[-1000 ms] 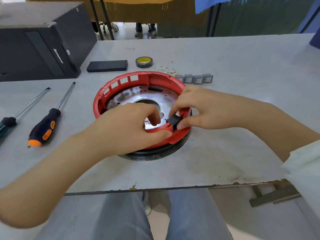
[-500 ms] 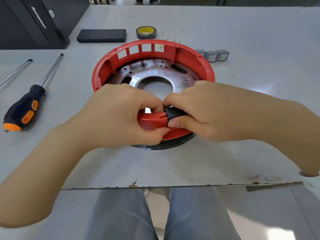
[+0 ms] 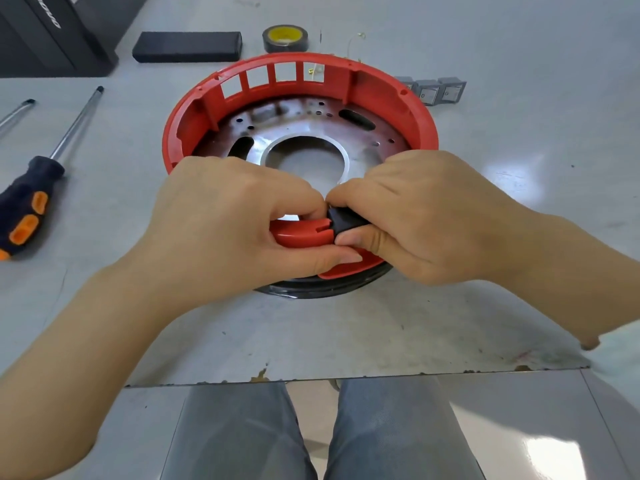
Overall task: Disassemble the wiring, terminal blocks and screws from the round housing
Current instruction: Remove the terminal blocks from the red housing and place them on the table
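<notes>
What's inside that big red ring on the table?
Inside the red ring lies a metal plate with slots, small holes and a round central opening showing the table. Both hands cover its near part, so anything there stays hidden.

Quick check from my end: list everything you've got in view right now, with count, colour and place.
round housing: 1, red rim, metal plate inside, black ring beneath, table centre
black clip: 1, on housing's near rim, pinched by right hand
screwdriver: 1, black and orange handle, left of housing
second screwdriver shaft: 1, metal, far left, handle out of view
tape roll: 1, black with yellow core, behind housing
flat block: 1, black, left of tape
switch modules: 3 visible, grey, behind housing's right side
computer case: 1, black, top left
table: 1, grey
left hand: grips near rim
right hand: pinches clip
</notes>
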`<state>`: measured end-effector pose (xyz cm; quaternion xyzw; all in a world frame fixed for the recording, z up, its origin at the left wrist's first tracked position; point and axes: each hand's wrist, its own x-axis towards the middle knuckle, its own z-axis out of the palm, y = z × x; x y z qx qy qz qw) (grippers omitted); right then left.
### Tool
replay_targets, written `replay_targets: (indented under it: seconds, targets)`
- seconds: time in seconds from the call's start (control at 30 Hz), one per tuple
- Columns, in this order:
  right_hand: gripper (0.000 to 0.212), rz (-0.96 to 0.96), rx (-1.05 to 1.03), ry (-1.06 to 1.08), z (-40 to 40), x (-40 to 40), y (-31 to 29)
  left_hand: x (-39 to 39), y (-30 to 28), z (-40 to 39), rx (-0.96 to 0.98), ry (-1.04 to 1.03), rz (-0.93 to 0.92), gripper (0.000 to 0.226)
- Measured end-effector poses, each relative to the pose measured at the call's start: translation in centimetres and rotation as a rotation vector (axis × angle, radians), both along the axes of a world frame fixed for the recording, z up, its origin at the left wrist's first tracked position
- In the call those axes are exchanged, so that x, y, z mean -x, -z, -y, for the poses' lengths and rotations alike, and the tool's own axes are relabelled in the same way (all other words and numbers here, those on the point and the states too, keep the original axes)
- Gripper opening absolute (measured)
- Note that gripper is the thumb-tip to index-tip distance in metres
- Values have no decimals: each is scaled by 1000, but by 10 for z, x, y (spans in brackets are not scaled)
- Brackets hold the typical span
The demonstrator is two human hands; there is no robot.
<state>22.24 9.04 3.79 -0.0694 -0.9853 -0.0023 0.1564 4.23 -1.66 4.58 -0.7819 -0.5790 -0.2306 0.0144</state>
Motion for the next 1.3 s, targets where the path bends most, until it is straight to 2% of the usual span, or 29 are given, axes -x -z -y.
replay_targets:
  seconds: [0.43,0.67,0.93,1.07,1.23,1.3]
  targets:
    - [57,-122,-1,-23,-1,2,5,-1,2,0,-66,3,-18,49]
    - [51,-211,-55,-55,-2,4,10,-2,4,0,-126,8,-12,48]
    - [51,-214,-65,-78,-2,4,7,-4,3,-1,-182,3,-45,53]
    - [50,-117,-22,-41,2,3,0,-3,4,-1,-159,-8,-77,56]
    - [47,197,267,52,2,2,-22,-2,0,-1,-8,-88,-158,57]
    - [47,304,228,111,4,11,-25,-6,-2,-2,37,-134,-174,61]
